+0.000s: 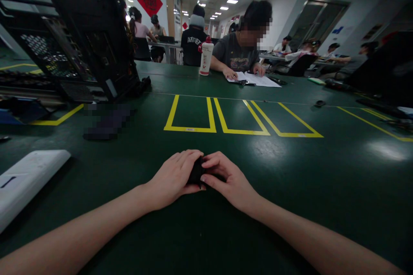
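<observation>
A small black object (196,172) is held between my two hands, low over the green table (258,167). My left hand (172,177) wraps round its left side, fingers over the top and thumb below. On its right edge, the fingertips and thumb of my right hand (228,180) pinch it. My fingers cover much of the object, so its full shape cannot be made out.
A black computer case (93,38) stands at the back left. On the left lies a white box-like object (29,180). Yellow tape outlines (190,129) mark the table. Across it sit a white bottle (205,58) and a person with papers (258,79).
</observation>
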### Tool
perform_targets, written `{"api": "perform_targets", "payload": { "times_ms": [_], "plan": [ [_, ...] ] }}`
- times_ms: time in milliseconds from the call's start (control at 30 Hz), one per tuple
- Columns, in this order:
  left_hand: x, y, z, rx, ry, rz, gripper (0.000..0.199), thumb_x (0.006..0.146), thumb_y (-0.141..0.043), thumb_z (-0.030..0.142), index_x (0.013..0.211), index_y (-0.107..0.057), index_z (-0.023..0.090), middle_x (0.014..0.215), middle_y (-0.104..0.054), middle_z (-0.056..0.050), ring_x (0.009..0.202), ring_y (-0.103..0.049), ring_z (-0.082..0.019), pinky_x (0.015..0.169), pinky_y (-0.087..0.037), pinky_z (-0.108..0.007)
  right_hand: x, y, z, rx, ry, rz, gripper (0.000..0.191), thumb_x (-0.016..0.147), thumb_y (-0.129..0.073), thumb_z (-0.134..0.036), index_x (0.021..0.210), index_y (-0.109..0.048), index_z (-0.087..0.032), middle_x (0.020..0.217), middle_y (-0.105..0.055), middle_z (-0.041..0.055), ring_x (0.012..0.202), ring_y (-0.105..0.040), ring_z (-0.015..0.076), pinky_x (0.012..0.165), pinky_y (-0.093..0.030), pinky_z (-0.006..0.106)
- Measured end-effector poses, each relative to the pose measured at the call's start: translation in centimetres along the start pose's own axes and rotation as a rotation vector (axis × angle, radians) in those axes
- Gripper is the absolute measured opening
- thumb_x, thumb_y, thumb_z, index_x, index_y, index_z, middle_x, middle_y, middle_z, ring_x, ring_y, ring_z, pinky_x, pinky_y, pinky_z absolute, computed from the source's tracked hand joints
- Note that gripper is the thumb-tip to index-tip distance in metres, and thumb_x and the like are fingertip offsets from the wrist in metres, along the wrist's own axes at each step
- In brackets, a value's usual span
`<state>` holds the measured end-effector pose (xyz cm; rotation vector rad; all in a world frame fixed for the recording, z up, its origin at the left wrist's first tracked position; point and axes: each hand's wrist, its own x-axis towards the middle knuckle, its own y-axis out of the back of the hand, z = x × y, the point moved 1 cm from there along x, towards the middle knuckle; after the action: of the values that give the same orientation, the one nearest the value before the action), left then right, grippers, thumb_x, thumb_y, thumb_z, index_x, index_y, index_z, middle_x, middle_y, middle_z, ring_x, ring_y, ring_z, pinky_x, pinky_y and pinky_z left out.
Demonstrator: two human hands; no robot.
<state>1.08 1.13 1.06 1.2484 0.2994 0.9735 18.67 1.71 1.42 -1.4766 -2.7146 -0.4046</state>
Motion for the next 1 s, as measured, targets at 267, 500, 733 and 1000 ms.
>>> {"api": "perform_targets", "payload": {
  "times_ms": [267, 500, 733, 1000],
  "plan": [
    [-0.16, -0.13, -0.22, 0.005, 0.001, -0.001, 0.062, 0.073, -0.063, 0.033, 0.123, -0.026, 0.02, 0.121, -0.046, -0.009, 0.108, -0.047, -0.024, 0.09, -0.039, -0.042, -0.17, 0.04, -0.03, 0.049, -0.04, -0.092, 0.03, 0.077, -0.058, -0.016, 0.103, -0.045, -0.024, 0.106, -0.05, 0.0012, 0.102, -0.053, 0.0144, 0.09, -0.046, 0.034],
    [-0.1, -0.29, -0.24, -0.014, -0.014, 0.015, 0.061, 0.075, -0.06, 0.037, 0.122, -0.026, 0.02, 0.119, -0.046, -0.009, 0.108, -0.046, -0.025, 0.09, -0.038, -0.044, 0.04, -0.04, 0.6, 0.026, 0.001, -0.02, 0.015, 0.079, -0.055, -0.021, 0.092, -0.049, -0.022, 0.104, -0.046, 0.0014, 0.094, -0.054, 0.0136, 0.08, -0.05, 0.031],
    [-0.24, -0.38, -0.39, -0.011, -0.003, 0.017, 0.063, 0.073, -0.062, 0.036, 0.123, -0.026, 0.021, 0.121, -0.046, -0.01, 0.108, -0.047, -0.026, 0.089, -0.039, -0.044, 0.06, 0.01, -0.14, 0.009, -0.059, -0.085, 0.026, 0.081, -0.052, -0.02, 0.105, -0.044, -0.023, 0.104, -0.051, 0.0025, 0.099, -0.054, 0.0145, 0.086, -0.047, 0.034],
    [-0.15, -0.24, -0.25, -0.015, -0.012, 0.028, 0.061, 0.074, -0.06, 0.038, 0.123, -0.028, 0.02, 0.119, -0.047, -0.01, 0.109, -0.047, -0.025, 0.089, -0.039, -0.044, -0.11, 0.25, 0.27, -0.107, 0.047, -0.027, 0.018, 0.079, -0.054, -0.021, 0.096, -0.05, -0.023, 0.109, -0.046, 0.0026, 0.099, -0.052, 0.0156, 0.086, -0.047, 0.035]
  ]
}}
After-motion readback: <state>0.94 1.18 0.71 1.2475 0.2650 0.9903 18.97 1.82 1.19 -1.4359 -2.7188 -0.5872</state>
